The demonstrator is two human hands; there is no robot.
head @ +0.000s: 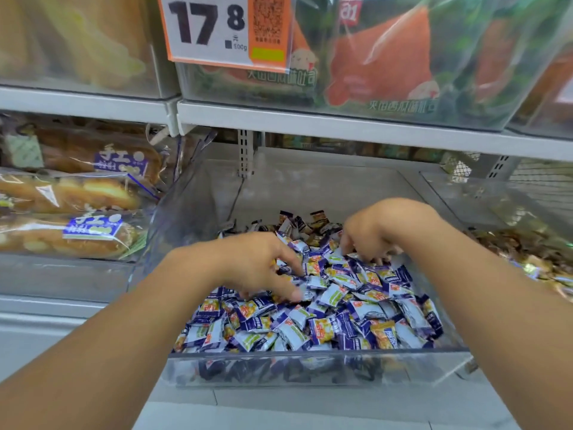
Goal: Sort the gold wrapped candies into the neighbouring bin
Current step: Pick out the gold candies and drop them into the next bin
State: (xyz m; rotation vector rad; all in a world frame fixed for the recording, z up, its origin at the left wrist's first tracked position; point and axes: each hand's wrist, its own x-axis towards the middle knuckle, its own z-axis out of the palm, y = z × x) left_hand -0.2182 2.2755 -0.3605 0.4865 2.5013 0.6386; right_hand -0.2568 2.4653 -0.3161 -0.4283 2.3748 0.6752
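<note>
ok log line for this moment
stage: searching | left hand: fingers in purple candies | right hand: digging at back | gold candy: front right, untouched

both hands, left hand [263, 262] and right hand [369, 234], dig fingers-down into purple-and-white candies [325, 308] filling a clear bin [310, 367] (gold wrapped candies [527, 256] lie in the right-hand bin).

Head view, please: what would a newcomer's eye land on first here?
Both hands, the left hand and the right hand, dig into a clear bin heaped with purple-and-white candies. Above hangs an orange price tag reading 17.8. Gold-wrapped candies fill the neighbouring bin at right.
</note>
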